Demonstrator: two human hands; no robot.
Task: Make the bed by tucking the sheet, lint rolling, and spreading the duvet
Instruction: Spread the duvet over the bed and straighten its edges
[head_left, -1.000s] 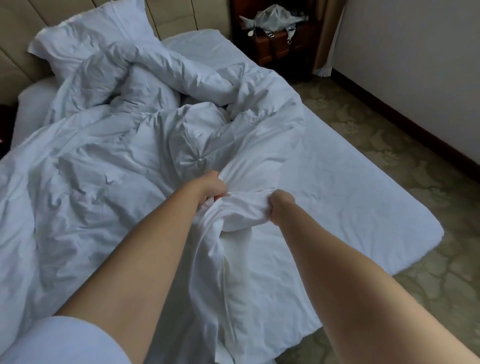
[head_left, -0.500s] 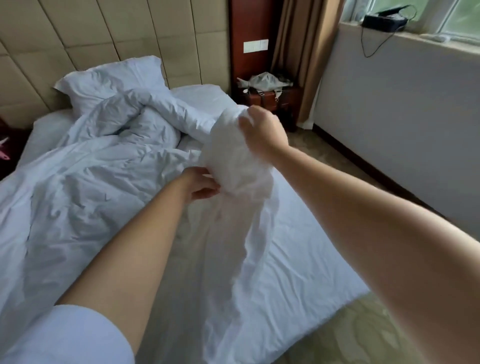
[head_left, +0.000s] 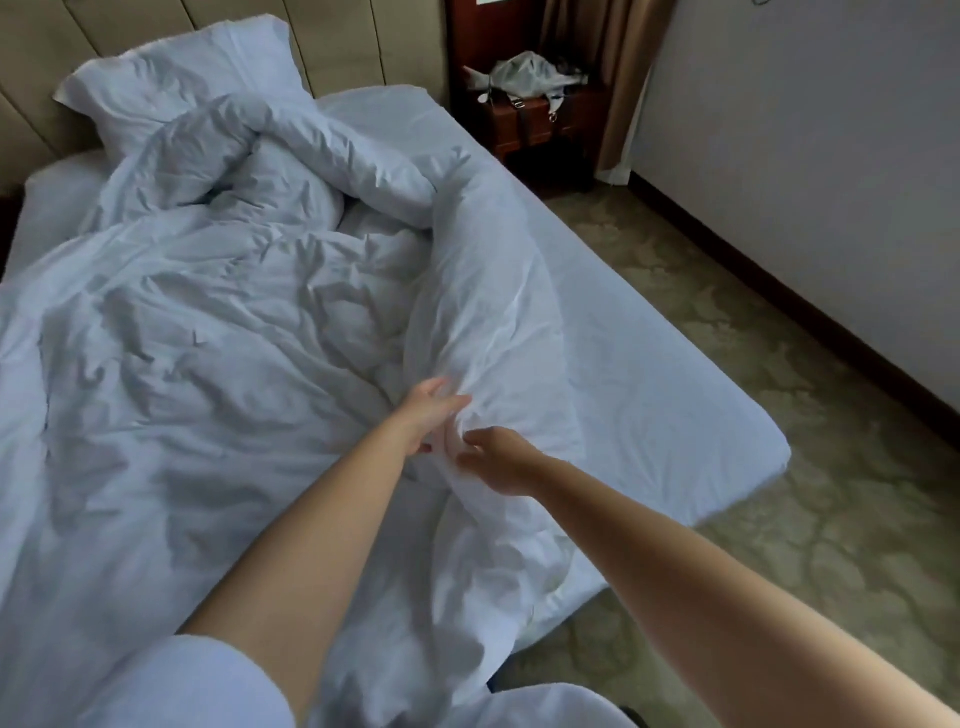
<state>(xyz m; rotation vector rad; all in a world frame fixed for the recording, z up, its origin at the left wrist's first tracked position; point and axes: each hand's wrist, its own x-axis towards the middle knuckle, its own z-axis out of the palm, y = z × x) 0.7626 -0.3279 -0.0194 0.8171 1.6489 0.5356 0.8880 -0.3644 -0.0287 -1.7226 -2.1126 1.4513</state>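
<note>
Both hands, left hand and right hand, seem to pinch the bunched duvet; blurred fingers suggest a loose grip that may slip.

**My bed**

My bed wears a white sheet, bare along its right side. A rumpled duvet lies heaped over the rest, with a pillow at the headboard.

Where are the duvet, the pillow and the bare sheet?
duvet (head_left: 218, 332): head view, crumpled middle.
pillow (head_left: 171, 88): head view, its face by the headboard.
sheet (head_left: 665, 395): head view, uncovered part near the bed's right edge.
</note>
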